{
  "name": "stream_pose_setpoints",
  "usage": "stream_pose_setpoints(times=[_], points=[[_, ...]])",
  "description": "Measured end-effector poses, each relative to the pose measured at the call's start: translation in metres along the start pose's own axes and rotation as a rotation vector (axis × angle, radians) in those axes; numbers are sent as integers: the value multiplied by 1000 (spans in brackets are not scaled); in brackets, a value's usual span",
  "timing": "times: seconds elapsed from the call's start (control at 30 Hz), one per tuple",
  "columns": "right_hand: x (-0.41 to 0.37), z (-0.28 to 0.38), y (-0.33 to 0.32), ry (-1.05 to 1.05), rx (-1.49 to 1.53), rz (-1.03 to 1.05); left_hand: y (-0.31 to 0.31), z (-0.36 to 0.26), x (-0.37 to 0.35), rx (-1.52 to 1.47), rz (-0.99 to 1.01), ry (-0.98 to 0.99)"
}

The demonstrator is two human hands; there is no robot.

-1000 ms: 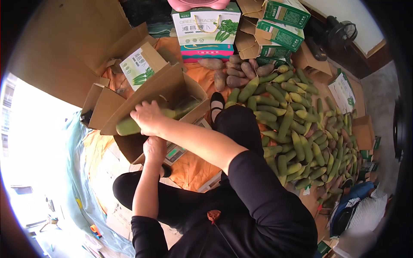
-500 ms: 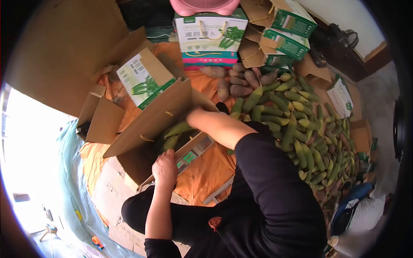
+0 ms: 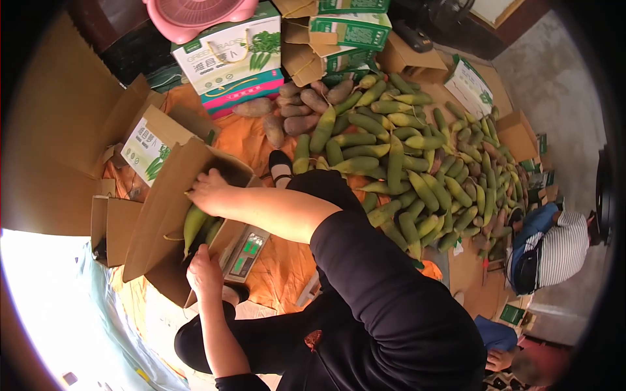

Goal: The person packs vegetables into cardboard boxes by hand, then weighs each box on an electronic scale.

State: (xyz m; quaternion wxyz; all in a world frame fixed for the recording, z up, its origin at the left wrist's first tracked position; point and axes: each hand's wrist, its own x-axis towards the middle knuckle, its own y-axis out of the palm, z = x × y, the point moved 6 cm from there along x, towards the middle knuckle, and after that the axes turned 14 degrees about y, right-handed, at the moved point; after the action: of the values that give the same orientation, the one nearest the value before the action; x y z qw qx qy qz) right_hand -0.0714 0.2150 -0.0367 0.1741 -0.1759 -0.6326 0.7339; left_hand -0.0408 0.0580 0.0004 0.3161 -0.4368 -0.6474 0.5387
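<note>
An open cardboard box [image 3: 160, 225] stands tilted in front of me, with green radishes inside it. My right hand [image 3: 212, 192] reaches into the box, its fingers curled over the upper end of a green radish [image 3: 193, 225]; part of the grip is hidden. At the near rim, the fingers of my left hand [image 3: 205, 270] are closed on the box's edge. A digital scale [image 3: 248, 251] with a lit green display shows beside the box, whose side covers part of it.
A large heap of green radishes [image 3: 424, 169] lies to the right, with several reddish-brown radishes [image 3: 300, 124] behind. Printed cartons [image 3: 228, 58] stand at the back, a pink fan-like object [image 3: 199, 13] on top. Two other people, one in a striped shirt [image 3: 564, 251], are at the lower right.
My view has swung right, so everything sits further left. My right hand, hidden deep in the box before, now shows with a radish under its fingers. The left hand remains at the rim.
</note>
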Motion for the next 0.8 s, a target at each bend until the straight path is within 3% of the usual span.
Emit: stream_pose_setpoints(times=[0.17,0.33,0.43,0.47,0.53,0.63,0.8], points=[[-29,-6,-118,-65,372,82,6,7,-1,6,0,18],[-88,-124,-193,74,779,-348,-1,-2,0,-55,-49,89],[-127,-225,-146,402,892,-298,1,1,0,-60,-47,74],[-145,-257,-119,470,809,-377,3,0,0,-73,-20,59],[-190,-306,-63,743,665,-291,3,0,-1,-82,-19,69],[-245,-340,13,903,482,-118,2,0,1,-97,-15,64],[-261,-352,86,873,138,-29,0,0,-1,-115,-21,46]])
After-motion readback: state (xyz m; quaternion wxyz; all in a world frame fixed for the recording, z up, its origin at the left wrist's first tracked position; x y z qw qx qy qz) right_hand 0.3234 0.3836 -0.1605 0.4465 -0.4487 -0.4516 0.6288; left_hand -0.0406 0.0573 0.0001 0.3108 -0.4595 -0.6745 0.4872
